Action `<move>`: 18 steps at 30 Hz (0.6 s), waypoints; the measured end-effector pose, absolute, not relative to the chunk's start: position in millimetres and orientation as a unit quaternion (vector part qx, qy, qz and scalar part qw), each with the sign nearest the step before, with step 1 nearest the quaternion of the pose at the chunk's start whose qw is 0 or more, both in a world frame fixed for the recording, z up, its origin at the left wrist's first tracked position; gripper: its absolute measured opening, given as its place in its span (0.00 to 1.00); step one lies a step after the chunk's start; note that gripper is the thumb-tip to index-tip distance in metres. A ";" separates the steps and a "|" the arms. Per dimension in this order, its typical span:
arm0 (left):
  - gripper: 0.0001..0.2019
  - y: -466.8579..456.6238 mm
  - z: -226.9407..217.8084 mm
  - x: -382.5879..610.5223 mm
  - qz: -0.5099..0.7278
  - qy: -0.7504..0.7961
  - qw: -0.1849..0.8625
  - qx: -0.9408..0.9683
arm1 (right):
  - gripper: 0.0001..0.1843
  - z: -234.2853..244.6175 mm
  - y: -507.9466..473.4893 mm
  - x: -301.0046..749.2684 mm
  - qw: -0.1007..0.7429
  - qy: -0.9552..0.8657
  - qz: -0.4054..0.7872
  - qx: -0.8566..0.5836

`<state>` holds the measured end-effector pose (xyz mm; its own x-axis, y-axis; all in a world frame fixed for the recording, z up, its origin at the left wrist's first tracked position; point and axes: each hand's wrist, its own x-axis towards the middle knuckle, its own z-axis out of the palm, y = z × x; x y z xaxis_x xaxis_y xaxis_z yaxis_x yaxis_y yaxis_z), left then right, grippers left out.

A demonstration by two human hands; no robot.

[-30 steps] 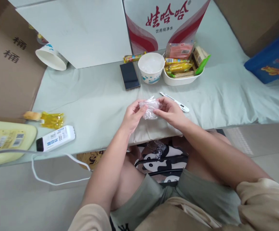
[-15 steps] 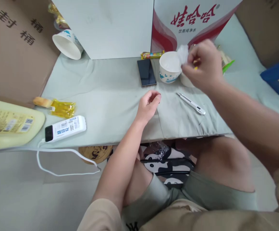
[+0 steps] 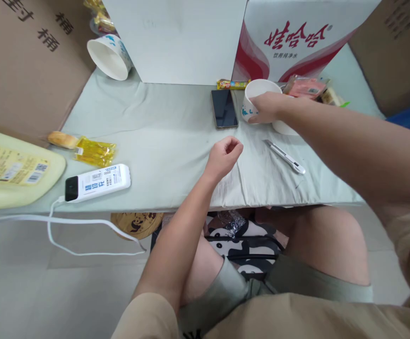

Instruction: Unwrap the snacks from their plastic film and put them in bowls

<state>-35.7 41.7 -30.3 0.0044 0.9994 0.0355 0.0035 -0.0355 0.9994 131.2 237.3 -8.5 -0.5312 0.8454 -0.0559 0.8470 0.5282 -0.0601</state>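
Note:
My right hand (image 3: 266, 107) is at the front of a white paper cup (image 3: 257, 87) with blue print. Its fingers close on the cup's near side, and part of the cup is hidden behind the hand. The white filmy piece it held earlier no longer shows. My left hand (image 3: 225, 153) hovers over the table's near half, fingers curled to the thumb with nothing visible in them. Between the hands and just beyond lies a dark phone (image 3: 224, 108). A white utility knife (image 3: 285, 157) rests below the right forearm. A second white cup (image 3: 283, 128) is mostly covered by that arm.
Pink packets (image 3: 305, 87) and a yellow snack stick (image 3: 232, 84) lie by the red and white carton (image 3: 296, 42). Another paper cup (image 3: 109, 57) is on its side at back left. A bread roll (image 3: 62, 139), yellow wrapper (image 3: 96, 151), corded power bank (image 3: 100, 182) and jug (image 3: 17, 169) are left.
My right hand has moved down and left from above the cups onto the printed cup, and the white filmy piece has gone from sight. My left hand stays curled nearly in place.

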 end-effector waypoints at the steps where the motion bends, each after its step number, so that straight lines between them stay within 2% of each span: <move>1: 0.08 41.6 -30.0 -35.0 0.504 0.492 0.492 0.512 | 0.30 -14.5 242.8 130.2 0.013 0.868 -0.037 0.495; 3: 0.08 41.2 -29.8 -33.6 0.499 0.494 0.491 0.516 | 0.26 -19.8 248.2 128.3 0.017 0.864 -0.025 0.503; 4: 0.08 40.9 -29.9 -33.0 0.497 0.496 0.489 0.518 | 0.24 -18.8 246.5 128.7 -0.007 0.874 -0.022 0.485; 7: 0.07 38.7 -29.5 -33.3 0.490 0.502 0.479 0.528 | 0.20 -5.0 220.8 140.9 -0.130 0.893 -0.022 0.429; 10: 0.08 36.2 -27.6 -35.7 0.475 0.511 0.474 0.537 | 0.19 10.4 179.9 167.8 -0.237 0.862 -0.045 0.445; 18: 0.08 44.2 -26.0 -26.1 0.465 0.529 0.470 0.533 | 0.21 18.2 156.1 181.0 -0.216 0.872 -0.118 0.424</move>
